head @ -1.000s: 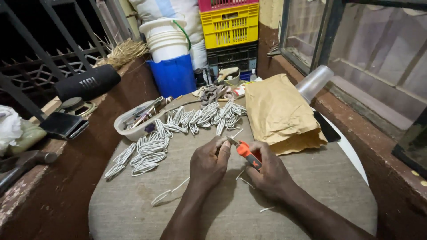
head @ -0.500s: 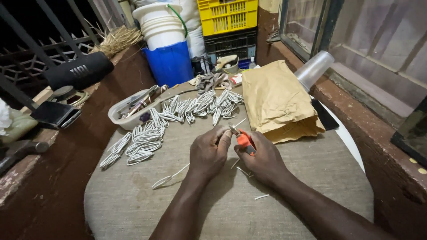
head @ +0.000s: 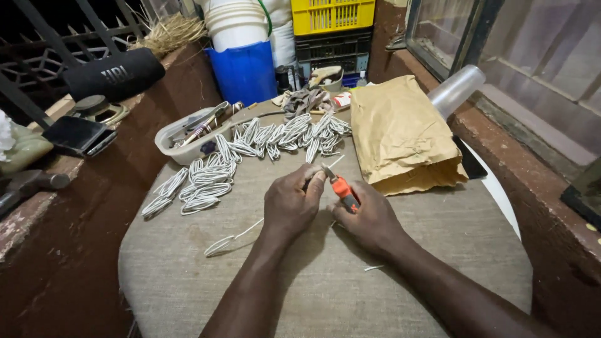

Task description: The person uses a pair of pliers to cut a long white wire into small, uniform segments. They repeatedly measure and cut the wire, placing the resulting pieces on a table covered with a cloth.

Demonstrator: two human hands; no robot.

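My right hand [head: 368,219] grips an orange-handled cutting tool [head: 342,187] over a round table covered in grey cloth [head: 400,294]. My left hand [head: 289,203] pinches a thin white wire [head: 233,238] at the tool's jaws; the wire trails down to the left across the cloth and ends in a loop. Both hands meet near the table's middle. Several folded white wire bundles [head: 206,178] lie in a curved row beyond my hands, from the left side round to the far edge.
A brown paper bag [head: 400,134] lies at the far right. A clear plastic tub of tools [head: 188,134] sits far left, a blue bucket [head: 245,72] and yellow crate [head: 332,15] behind. A black cylindrical speaker [head: 113,74] and a phone [head: 78,134] rest on the left ledge.
My hands have stayed together at the wire and tool, with the tool's jaws tilting slightly. The view has shifted a little closer to the table.
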